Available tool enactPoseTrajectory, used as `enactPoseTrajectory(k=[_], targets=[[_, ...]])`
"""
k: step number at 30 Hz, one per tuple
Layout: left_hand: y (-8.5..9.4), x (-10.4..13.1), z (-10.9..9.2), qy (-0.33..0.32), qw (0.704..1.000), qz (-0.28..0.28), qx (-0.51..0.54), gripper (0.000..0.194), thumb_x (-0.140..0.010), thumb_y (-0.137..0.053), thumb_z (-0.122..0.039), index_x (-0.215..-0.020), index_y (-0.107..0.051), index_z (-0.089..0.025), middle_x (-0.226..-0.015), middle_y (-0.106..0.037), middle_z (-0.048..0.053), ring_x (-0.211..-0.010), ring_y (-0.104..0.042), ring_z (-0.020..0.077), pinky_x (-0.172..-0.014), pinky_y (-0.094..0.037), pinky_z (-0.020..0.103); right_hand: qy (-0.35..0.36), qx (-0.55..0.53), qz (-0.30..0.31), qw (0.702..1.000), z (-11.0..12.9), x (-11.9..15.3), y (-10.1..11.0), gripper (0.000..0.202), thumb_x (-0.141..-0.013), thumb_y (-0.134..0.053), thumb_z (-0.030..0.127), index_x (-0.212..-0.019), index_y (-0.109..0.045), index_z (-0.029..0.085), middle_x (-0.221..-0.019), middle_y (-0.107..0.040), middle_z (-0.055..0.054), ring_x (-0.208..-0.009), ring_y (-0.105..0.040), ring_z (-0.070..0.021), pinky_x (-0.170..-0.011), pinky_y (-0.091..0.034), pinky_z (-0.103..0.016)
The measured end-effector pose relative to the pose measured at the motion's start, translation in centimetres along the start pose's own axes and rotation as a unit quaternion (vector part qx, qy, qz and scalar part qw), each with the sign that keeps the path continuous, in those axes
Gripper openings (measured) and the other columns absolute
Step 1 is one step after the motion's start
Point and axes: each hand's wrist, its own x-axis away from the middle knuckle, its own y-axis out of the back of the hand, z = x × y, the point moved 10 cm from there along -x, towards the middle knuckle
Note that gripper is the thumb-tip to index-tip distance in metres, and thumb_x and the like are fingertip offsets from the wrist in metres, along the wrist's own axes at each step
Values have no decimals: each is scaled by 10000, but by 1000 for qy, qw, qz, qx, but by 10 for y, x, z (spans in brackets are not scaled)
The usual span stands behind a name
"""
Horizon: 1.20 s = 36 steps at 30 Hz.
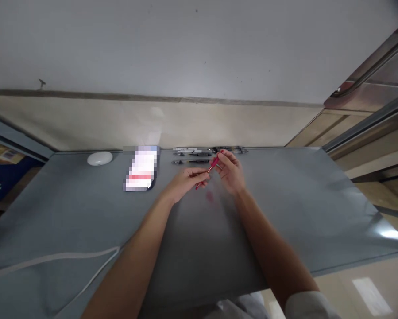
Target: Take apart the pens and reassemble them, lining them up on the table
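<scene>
A red pen (214, 162) is held slantwise between my two hands, above the grey table. My left hand (189, 179) pinches its lower part, and the red tip sticks out below the fingers. The fingers of my right hand (231, 170) close round the upper red end. Just beyond my hands, several black and white pens (192, 151) lie in a row by the wall. Another bunch of dark pens (235, 149) lies right of them, partly behind my right hand. One dark pen (188, 162) lies nearer, its right end close to my fingers.
A phone (141, 168) with a blurred-out screen lies left of the pens. Farther left is a white rounded object (99, 158). A white cable (62, 255) crosses the front left of the grey table (291, 190). A wall (199, 124) bounds the back.
</scene>
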Motion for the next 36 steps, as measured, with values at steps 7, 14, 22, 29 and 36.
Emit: enactPoseTrajectory(k=[7,14,22,29,36], targets=[[6,-1,0,-7,997,-26,-68,285,-799,-676,-375,-1014,-714,-191,-774,-666,16,-701,-588,122,-722,-472,277,17,2,0,1000,-8,-6,4,154,-751,-682,325,-853,-575,280,-834,-657,60,-754,-669,-100,-740,-561,-260],[9,0,8,-5,996,-24,-91,269,-793,-678,-397,-953,-716,-183,-731,-659,14,-671,-591,127,-611,-443,238,-32,-72,8,997,-16,-4,-2,202,-679,-762,246,-797,-599,255,-764,-629,75,-664,-612,-72,-612,-527,-198],[0,4,11,3,999,25,-45,223,-815,-669,-371,-906,-716,-172,-738,-674,22,-686,-608,132,-665,-479,261,-43,-90,3,995,-17,-2,-1,178,-651,-793,192,-758,-661,247,-747,-656,77,-642,-607,-57,-577,-528,-174],[-4,7,8,-5,999,36,-34,215,-826,-655,-356,-889,-701,-156,-732,-656,24,-671,-596,129,-637,-473,255,-36,-77,20,996,-15,0,-5,162,-663,-791,209,-779,-686,253,-728,-664,67,-651,-626,-63,-588,-539,-172],[-3,8,7,-14,998,38,-51,211,-835,-644,-363,-851,-694,-159,-727,-651,21,-668,-587,123,-632,-465,245,-34,-68,31,997,-13,3,-7,176,-658,-799,245,-795,-689,259,-760,-668,57,-668,-647,-79,-569,-546,-175]])
